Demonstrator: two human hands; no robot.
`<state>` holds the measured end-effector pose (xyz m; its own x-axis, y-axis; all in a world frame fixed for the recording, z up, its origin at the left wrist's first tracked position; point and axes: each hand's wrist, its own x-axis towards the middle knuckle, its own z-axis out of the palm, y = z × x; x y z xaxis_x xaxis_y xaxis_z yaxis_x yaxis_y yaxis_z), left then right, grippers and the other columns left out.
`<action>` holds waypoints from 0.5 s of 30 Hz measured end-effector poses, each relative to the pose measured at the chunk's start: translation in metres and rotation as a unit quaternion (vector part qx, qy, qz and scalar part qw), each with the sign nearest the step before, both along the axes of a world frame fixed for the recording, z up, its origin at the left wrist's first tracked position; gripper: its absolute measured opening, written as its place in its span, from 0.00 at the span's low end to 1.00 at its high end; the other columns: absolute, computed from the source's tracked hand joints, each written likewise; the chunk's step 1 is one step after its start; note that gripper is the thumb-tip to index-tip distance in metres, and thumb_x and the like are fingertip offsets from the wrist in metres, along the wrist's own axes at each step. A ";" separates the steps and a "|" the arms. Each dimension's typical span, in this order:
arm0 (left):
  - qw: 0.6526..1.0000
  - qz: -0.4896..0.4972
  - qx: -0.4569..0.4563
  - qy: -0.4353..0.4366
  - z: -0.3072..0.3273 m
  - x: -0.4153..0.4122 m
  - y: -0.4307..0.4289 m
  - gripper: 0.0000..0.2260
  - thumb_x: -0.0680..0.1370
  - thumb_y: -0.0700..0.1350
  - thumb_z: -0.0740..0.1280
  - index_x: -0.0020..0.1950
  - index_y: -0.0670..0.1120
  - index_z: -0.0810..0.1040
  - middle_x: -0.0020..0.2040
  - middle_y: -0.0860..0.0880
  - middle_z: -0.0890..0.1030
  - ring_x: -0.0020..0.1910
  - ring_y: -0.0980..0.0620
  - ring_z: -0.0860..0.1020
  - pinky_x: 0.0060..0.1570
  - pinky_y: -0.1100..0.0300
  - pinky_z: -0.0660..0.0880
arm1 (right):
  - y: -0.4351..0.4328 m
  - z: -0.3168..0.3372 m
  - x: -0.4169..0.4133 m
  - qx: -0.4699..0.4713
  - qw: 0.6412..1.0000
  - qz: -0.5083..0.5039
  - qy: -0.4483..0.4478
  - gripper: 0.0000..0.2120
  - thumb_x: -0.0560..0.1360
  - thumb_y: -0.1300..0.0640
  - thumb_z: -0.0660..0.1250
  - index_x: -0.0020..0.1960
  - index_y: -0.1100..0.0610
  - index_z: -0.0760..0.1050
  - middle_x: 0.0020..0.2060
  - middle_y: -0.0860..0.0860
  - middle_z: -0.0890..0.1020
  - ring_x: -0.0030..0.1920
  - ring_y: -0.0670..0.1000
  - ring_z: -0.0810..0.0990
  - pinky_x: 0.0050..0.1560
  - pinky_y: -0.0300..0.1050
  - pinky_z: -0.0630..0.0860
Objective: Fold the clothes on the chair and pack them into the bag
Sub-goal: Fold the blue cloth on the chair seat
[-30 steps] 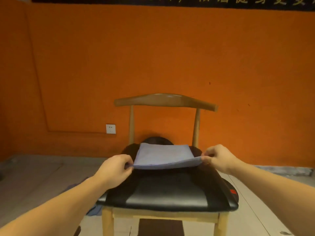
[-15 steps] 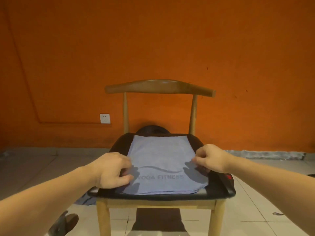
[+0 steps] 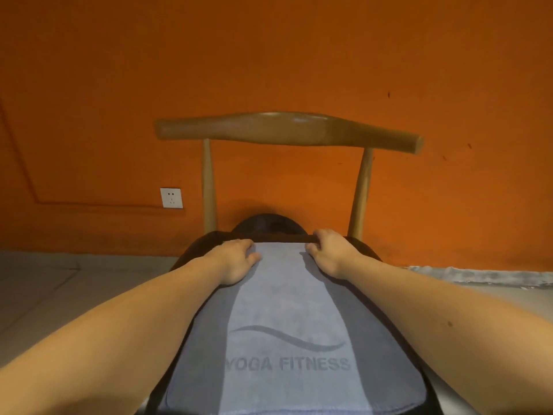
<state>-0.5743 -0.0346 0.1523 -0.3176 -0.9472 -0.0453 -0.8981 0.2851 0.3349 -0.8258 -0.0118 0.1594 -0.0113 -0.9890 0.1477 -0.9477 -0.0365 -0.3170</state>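
Gripping the far edge of the grey YOGA FITNESS cloth [image 3: 287, 310] with left hand [image 3: 236, 260] and right hand [image 3: 329, 254], fingers curled, cloth flat on black chair seat [image 3: 197, 247].

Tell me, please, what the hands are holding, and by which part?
Both grip the grey cloth at its far edge: the left hand at the far-left corner, the right hand at the far-right corner.
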 end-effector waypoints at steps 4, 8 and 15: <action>0.995 0.016 -0.003 -0.094 -0.011 0.009 0.000 0.32 0.85 0.63 0.44 0.84 0.48 0.50 0.84 0.47 0.49 0.83 0.47 0.47 0.80 0.48 0.44 | -0.008 -0.021 -0.013 0.095 0.987 -0.016 0.129 0.38 0.83 0.33 0.43 0.80 0.59 0.61 0.80 0.57 0.60 0.80 0.58 0.58 0.79 0.56 0.55; 0.991 0.022 0.014 -0.131 -0.011 0.006 0.001 0.33 0.84 0.65 0.41 0.84 0.48 0.47 0.84 0.48 0.45 0.83 0.48 0.43 0.80 0.47 0.42 | -0.008 -0.026 -0.013 0.115 0.983 -0.022 0.140 0.41 0.81 0.30 0.37 0.84 0.57 0.49 0.83 0.54 0.50 0.83 0.55 0.47 0.81 0.57 0.46; 0.994 0.012 -0.042 -0.104 0.006 0.011 0.022 0.30 0.85 0.63 0.46 0.83 0.50 0.55 0.84 0.48 0.50 0.83 0.48 0.45 0.79 0.45 0.40 | 0.009 -0.006 -0.016 0.088 0.991 -0.027 0.096 0.37 0.83 0.34 0.43 0.83 0.57 0.51 0.83 0.55 0.51 0.83 0.55 0.47 0.81 0.60 0.46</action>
